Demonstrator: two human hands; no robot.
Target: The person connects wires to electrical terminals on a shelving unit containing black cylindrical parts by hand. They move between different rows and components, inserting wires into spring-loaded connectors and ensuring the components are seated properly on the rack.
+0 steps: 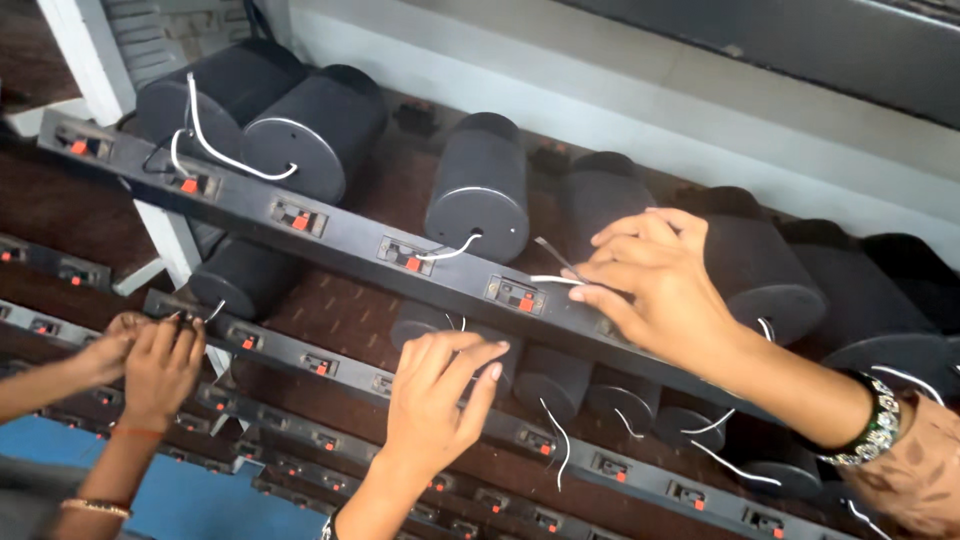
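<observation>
- Right hand (655, 285) reached over the upper black rail (340, 235), fingers (600, 268) pinched on the bare end of a thin white wire (555, 280) just beside a red-and-black clip terminal (517, 296).
- Left hand (440, 385) hovered lower, between the upper rail and the second rail (300, 358), fingers loosely curled and gripping nothing (thumb and forefinger near each other, not touching anything seen).
- Sat in a row behind the upper rail: black cylindrical units (480, 185), five counted clearly, flat ends facing the rail edge, more dim at the far right.
- Lay on the lower shelf: at least five smaller-looking black cylinders (555, 380), white leads dangling past the rail edge.
- Counted along the upper rail: six terminals, evenly spaced, with open rail between.
- Left open: narrow gaps between neighbouring cylinders; wider brown shelf (340, 310) showing between the two rails.
- Worked at the far left: two hands of another person (150, 355), close together at the second rail's end, well apart from the wearer's.
</observation>
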